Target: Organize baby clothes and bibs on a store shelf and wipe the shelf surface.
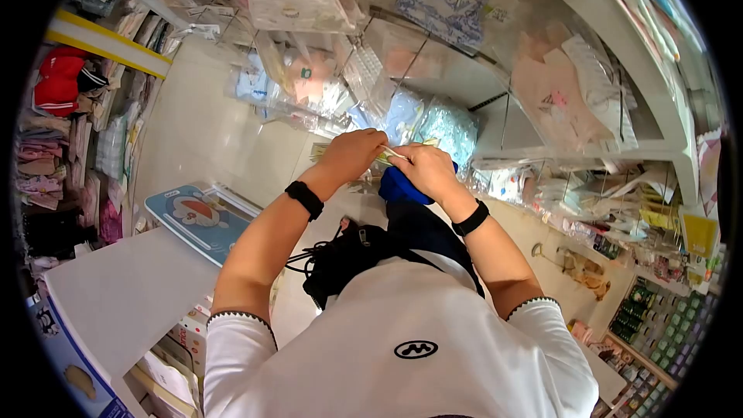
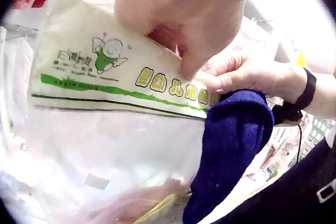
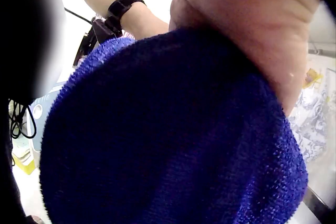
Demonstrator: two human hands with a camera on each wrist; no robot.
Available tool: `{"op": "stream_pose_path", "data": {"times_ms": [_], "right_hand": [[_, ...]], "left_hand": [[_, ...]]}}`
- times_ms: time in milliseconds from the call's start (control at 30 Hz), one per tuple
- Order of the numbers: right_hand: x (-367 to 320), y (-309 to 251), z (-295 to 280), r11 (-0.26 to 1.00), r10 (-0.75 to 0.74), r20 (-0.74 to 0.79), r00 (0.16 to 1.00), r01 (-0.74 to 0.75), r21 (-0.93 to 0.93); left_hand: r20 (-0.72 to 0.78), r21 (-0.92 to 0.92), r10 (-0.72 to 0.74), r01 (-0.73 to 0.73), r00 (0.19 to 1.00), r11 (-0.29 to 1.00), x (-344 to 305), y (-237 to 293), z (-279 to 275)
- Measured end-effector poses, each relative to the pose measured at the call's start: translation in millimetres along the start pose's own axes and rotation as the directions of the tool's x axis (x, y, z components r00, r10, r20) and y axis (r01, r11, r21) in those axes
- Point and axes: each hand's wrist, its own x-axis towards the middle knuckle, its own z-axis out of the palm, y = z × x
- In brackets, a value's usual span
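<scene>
In the left wrist view a clear plastic package (image 2: 131, 140) has a pale header card (image 2: 79, 71) with green print and a winged cartoon figure. My left hand (image 2: 186, 14) pinches the card's top edge with thumb and fingers. Beside it, my right hand (image 2: 247, 74) grips the card's other end together with a dark blue cloth (image 2: 231, 140), which hangs down. The cloth (image 3: 173, 129) fills most of the right wrist view below the right hand (image 3: 247, 24). In the head view the left hand (image 1: 356, 151) and right hand (image 1: 426, 170) are close together.
Packaged garments (image 1: 557, 93) hang on racks ahead and to the right. A white counter (image 1: 139, 286) and a blue cartoon board (image 1: 193, 220) stand at the left. A black bag (image 1: 352, 255) hangs at the person's front. Folded clothes (image 1: 58, 81) fill shelves at far left.
</scene>
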Motion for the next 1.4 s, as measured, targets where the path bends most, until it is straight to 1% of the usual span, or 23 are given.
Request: {"op": "stream_pose_path", "data": {"times_ms": [100, 200, 233, 300, 333, 367, 433, 500, 533, 567, 633, 667, 767, 867, 967, 1100, 1200, 1267, 1300, 1367, 1400], "right_hand": [[26.7, 17.0, -10.2, 0.997, 0.023, 0.063, 0.998, -0.018, -0.077], [55.5, 34.3, -8.1, 0.990, 0.051, 0.093, 0.994, -0.038, -0.135], [63.4, 40.5, -5.1, 0.987, 0.058, 0.097, 0.994, -0.043, -0.152], [75.2, 50.1, 2.2, 0.986, 0.044, 0.070, 0.997, -0.032, -0.164], [80.3, 53.7, 4.2, 0.983, 0.026, 0.051, 0.998, -0.016, -0.183], [85.1, 58.0, 5.8, 0.979, 0.009, 0.033, 0.999, -0.002, -0.203], [93.4, 63.9, 9.1, 0.982, 0.007, 0.040, 0.999, 0.001, -0.187], [100.1, 64.7, 11.7, 0.983, -0.005, 0.046, 0.999, 0.013, -0.185], [103.0, 60.0, 8.0, 0.978, 0.032, 0.083, 0.996, -0.014, -0.210], [104.8, 61.8, 10.6, 0.982, 0.031, 0.069, 0.997, -0.017, -0.187], [107.3, 66.6, 14.6, 0.990, 0.029, 0.041, 0.999, -0.023, -0.140], [108.5, 67.5, 14.7, 0.989, 0.054, 0.064, 0.997, -0.044, -0.144], [106.6, 69.9, 14.3, 0.991, -0.023, 0.026, 0.999, 0.026, -0.130], [101.9, 73.8, 13.0, 0.991, -0.048, 0.007, 0.999, 0.049, -0.125], [101.5, 74.8, 12.6, 0.992, -0.050, 0.002, 0.999, 0.050, -0.119], [107.1, 71.6, 15.1, 0.991, -0.047, 0.017, 0.999, 0.049, -0.124], [110.8, 70.2, 13.8, 0.994, 0.018, 0.064, 0.998, -0.011, -0.105], [108.2, 76.4, 16.3, 0.995, -0.001, 0.039, 0.999, 0.005, -0.095], [107.7, 77.2, 15.9, 0.996, -0.010, 0.025, 1.000, 0.012, -0.092], [107.4, 74.4, 14.3, 0.994, 0.026, 0.058, 0.998, -0.019, -0.112], [107.3, 72.2, 12.9, 0.992, 0.045, 0.074, 0.996, -0.035, -0.122]], "left_hand": [[-0.060, -0.143, 0.067, -0.075, 0.996, 0.987, 32.1, -20.7, 11.8], [-0.083, -0.179, 0.001, -0.016, 0.997, 0.984, 57.1, -33.5, 19.6], [-0.103, -0.216, -0.039, 0.016, 0.994, 0.976, 62.6, -39.9, 25.9], [-0.144, -0.285, -0.110, 0.065, 0.983, 0.956, 75.7, -50.3, 35.5], [-0.147, -0.249, -0.124, 0.085, 0.981, 0.965, 80.2, -52.7, 37.1], [-0.197, -0.235, -0.096, 0.048, 0.976, 0.971, 83.8, -55.3, 39.0], [-0.289, -0.204, -0.045, -0.016, 0.956, 0.979, 86.8, -59.0, 41.5], [-0.288, -0.158, -0.062, 0.017, 0.956, 0.987, 90.4, -62.1, 42.0], [-0.287, -0.146, -0.085, 0.044, 0.954, 0.988, 91.8, -63.1, 41.6], [-0.285, -0.135, -0.109, 0.073, 0.952, 0.988, 92.3, -64.1, 40.9], [-0.247, -0.087, -0.081, 0.061, 0.966, 0.994, 96.3, -63.6, 33.1], [-0.225, -0.064, -0.066, 0.053, 0.972, 0.997, 98.2, -64.4, 30.6], [-0.217, 0.022, 0.047, -0.043, 0.975, 0.999, 101.7, -71.6, 31.9], [-0.152, 0.033, 0.033, -0.028, 0.988, 0.999, 101.9, -61.3, 24.2], [-0.167, 0.056, 0.076, -0.068, 0.983, 0.996, 105.8, -65.8, 29.5], [-0.163, 0.085, 0.051, -0.037, 0.985, 0.996, 105.8, -66.4, 24.5], [-0.137, 0.114, 0.039, -0.023, 0.990, 0.993, 104.2, -65.0, 22.9], [-0.126, 0.142, 0.052, -0.034, 0.991, 0.989, 106.7, -66.0, 27.0], [-0.137, 0.111, 0.057, -0.042, 0.989, 0.993, 107.2, -66.0, 27.4], [-0.155, 0.049, 0.067, -0.060, 0.986, 0.997, 107.2, -65.8, 28.8], [-0.150, 0.069, 0.053, -0.043, 0.987, 0.997, 106.7, -64.5, 27.6]]}}
